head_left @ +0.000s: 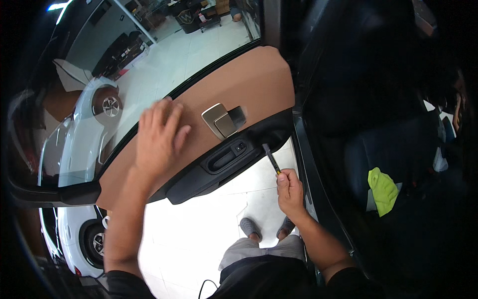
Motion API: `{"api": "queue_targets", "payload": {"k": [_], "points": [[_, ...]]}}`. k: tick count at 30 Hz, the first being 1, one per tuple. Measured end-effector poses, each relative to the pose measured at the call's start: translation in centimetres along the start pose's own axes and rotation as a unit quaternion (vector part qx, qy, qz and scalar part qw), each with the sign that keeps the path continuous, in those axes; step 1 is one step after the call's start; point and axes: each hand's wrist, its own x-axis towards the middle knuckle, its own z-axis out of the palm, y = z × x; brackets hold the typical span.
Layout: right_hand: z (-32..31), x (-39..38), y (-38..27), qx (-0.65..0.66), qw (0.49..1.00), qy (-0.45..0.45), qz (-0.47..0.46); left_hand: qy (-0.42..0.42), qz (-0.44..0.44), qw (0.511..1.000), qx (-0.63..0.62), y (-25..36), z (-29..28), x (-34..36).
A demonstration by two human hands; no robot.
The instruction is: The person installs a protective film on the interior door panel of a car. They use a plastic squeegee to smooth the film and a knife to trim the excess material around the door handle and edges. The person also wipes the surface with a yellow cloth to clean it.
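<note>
A car door stands open in front of me, its inner panel (pixel 259 74) covered in smooth brown material along the upper part. My left hand (pixel 159 137) lies on or just over the brown panel near the window edge, fingers stretched and partly blurred. In my right hand (pixel 290 192), a slim dark tool (pixel 272 158) with a greyish tip and a touch of yellow points up toward the door's black armrest; its exact kind is unclear. Between the hands are a metallic door handle plate (pixel 219 121) and the black armrest with a window switch (pixel 240 146).
To the right is the dark car interior, with a bright green cloth (pixel 382 192) on the seat. The black door sill (pixel 318 184) runs beside my right arm. A white car (pixel 82 239) stands at the left. Below are the pale tiled floor (pixel 184 239) and my grey shoes (pixel 250 228).
</note>
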Motion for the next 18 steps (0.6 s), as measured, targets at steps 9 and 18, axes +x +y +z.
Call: {"api": "queue_targets", "payload": {"k": [9,18], "points": [[3.2,1.7,1.2,-0.075,0.990,0.076,-0.092,0.026,0.046,0.999,0.000,-2.4,2.9,0.0],[7.7,6.1,4.2,-0.090,0.957,0.099,-0.256,0.070,0.030,0.997,0.008,-2.4,3.7,-0.6]]}}
